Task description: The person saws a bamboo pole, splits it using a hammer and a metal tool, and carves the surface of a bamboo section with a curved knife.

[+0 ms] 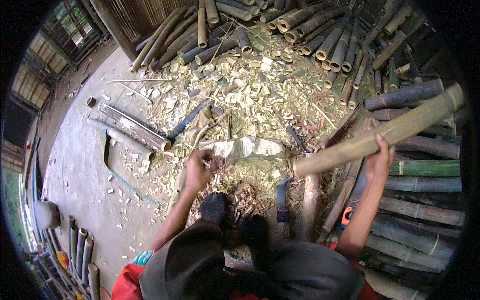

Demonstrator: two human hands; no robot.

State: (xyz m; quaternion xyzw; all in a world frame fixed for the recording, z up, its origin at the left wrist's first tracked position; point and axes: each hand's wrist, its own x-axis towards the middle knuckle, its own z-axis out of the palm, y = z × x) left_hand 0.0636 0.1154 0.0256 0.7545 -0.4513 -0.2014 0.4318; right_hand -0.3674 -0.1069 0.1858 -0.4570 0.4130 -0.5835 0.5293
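From my remote seat I saw split bamboo pieces (132,131) lying on the floor (80,175) at the left. The left hand (198,170) reached down into the bamboo chips (245,100), its grip pinched narrow on something small (I could not tell what). Farther right, the right hand (379,162) had its grip wrapped around a long bamboo pole (380,135), held tilted above the stacked bamboo culms (425,215).

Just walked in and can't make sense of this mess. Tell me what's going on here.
A person sits over a floor strewn with bamboo chips. The right hand holds a long pale bamboo pole slanting up to the right, its cut end low by a wooden block. The left hand reaches into the chips beside that block. Stacked bamboo culms lie to the right.
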